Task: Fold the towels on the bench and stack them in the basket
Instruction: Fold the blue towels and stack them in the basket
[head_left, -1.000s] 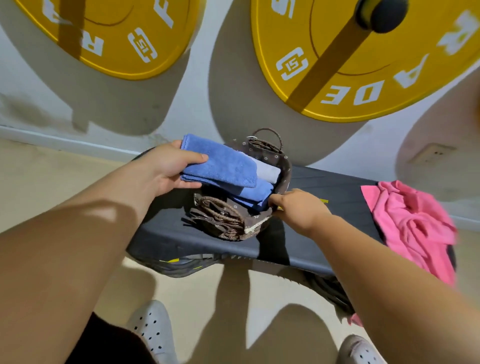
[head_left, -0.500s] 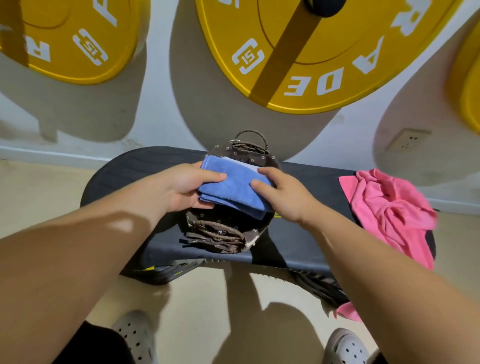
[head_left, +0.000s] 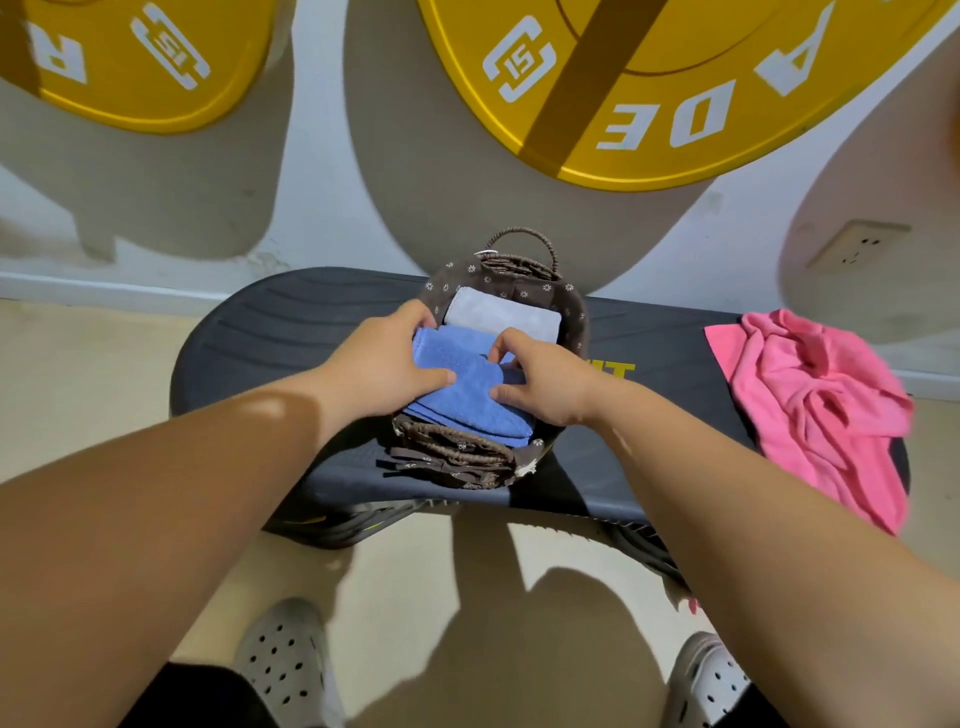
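Note:
A folded blue towel (head_left: 467, 402) lies in the brown woven basket (head_left: 452, 460) on the dark bench (head_left: 291, 332), partly on top of a folded grey towel (head_left: 504, 317). My left hand (head_left: 384, 364) grips the blue towel's left edge, thumb on top and fingers tucked down at the basket's side. My right hand (head_left: 543, 379) holds its right side, with the curled fingers and thumb pinching the cloth. A crumpled pink towel (head_left: 810, 400) lies unfolded on the right end of the bench and hangs over its front edge.
Yellow weight plates (head_left: 649, 93) lean on the white wall behind the bench. A wall socket (head_left: 857, 244) is at the right. My feet in grey perforated clogs (head_left: 283, 660) stand on the beige floor in front of the bench.
The blue towel has gone from above the basket down into it, uncovering the grey towel behind it. My right hand left the basket's rim and took hold of the towel's right side.

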